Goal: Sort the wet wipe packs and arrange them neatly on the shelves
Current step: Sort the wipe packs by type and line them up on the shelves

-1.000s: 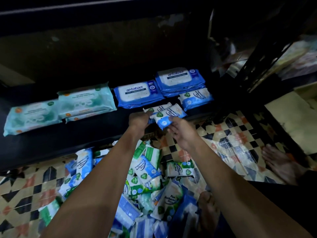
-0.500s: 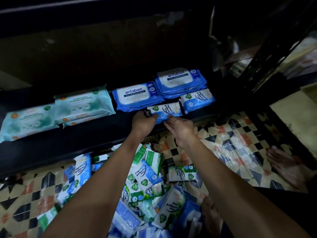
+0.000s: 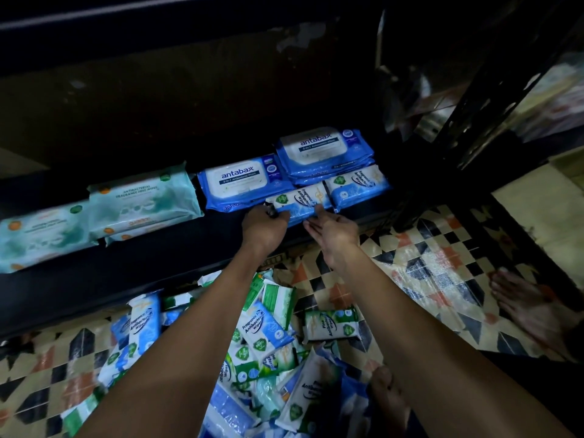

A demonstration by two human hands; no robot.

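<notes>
A small blue-and-white wipe pack lies on the black shelf, in front of a large blue antabax pack. My left hand grips its left end with curled fingers. My right hand has straight fingers that touch the pack's front right edge. A matching small pack lies just to the right, below a stack of antabax packs. Two stacks of teal packs fill the shelf's left part. A pile of mixed blue and green packs lies on the floor below my arms.
The patterned tile floor spreads to the right. A bare foot rests at the right and another foot beside the pile. A black shelf upright rises at the right. The upper shelf board overhangs.
The small blue pack went from held in the air above the shelf edge down onto the shelf, pushed back against the antabax pack. My right hand's fingers have straightened.
</notes>
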